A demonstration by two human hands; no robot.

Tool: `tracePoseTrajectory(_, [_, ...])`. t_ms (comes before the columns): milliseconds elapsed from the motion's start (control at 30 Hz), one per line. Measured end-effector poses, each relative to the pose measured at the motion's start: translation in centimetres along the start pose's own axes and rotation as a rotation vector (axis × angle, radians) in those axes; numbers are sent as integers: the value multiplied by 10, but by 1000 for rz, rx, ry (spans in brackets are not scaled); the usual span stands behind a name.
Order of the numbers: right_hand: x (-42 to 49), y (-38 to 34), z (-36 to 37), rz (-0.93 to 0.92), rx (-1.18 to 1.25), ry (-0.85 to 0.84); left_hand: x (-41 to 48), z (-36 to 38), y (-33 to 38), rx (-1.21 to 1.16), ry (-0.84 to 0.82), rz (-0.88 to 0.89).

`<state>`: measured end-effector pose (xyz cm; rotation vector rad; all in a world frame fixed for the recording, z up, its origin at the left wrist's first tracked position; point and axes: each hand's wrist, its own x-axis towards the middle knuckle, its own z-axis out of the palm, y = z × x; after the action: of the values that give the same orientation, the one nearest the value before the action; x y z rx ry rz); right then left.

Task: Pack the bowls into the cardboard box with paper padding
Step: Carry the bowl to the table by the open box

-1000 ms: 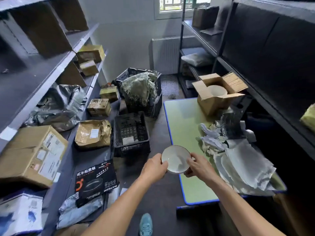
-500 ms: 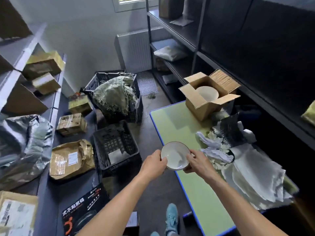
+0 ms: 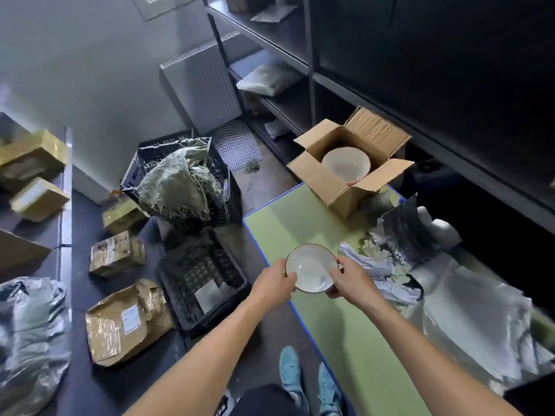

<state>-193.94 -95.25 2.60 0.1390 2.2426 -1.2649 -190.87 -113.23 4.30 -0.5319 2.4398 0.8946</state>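
Observation:
A small white bowl [image 3: 309, 268] with a brown rim hangs over the near left edge of the green table [image 3: 339, 325]. My left hand [image 3: 271, 285] grips its left rim and my right hand [image 3: 350, 282] grips its right rim. At the table's far end stands an open cardboard box [image 3: 333, 183] with its flaps spread. A larger white bowl [image 3: 345, 165] sits inside it. Crumpled white paper [image 3: 378, 267] and larger pale sheets [image 3: 468, 319] lie along the table's right side.
Dark shelving [image 3: 390, 94] runs along the right wall behind the table. Two black plastic crates [image 3: 201, 274] stand on the floor to the left, the far one stuffed with green netting [image 3: 177, 184]. Taped parcels [image 3: 126, 322] and a grey bag [image 3: 30, 334] lie further left.
The view has swung right and down, so the box and table look nearer. Both hands still hold the bowl, now over the table's left edge instead of over the floor.

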Motion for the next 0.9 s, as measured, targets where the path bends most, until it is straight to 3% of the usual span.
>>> tracePoseTrajectory(333, [39, 3, 21, 144, 11, 104, 76, -20, -6, 110, -155, 138])
tracePoseTrajectory(900, [63, -53, 99, 471, 95, 411, 184, -72, -28, 256, -501, 396])
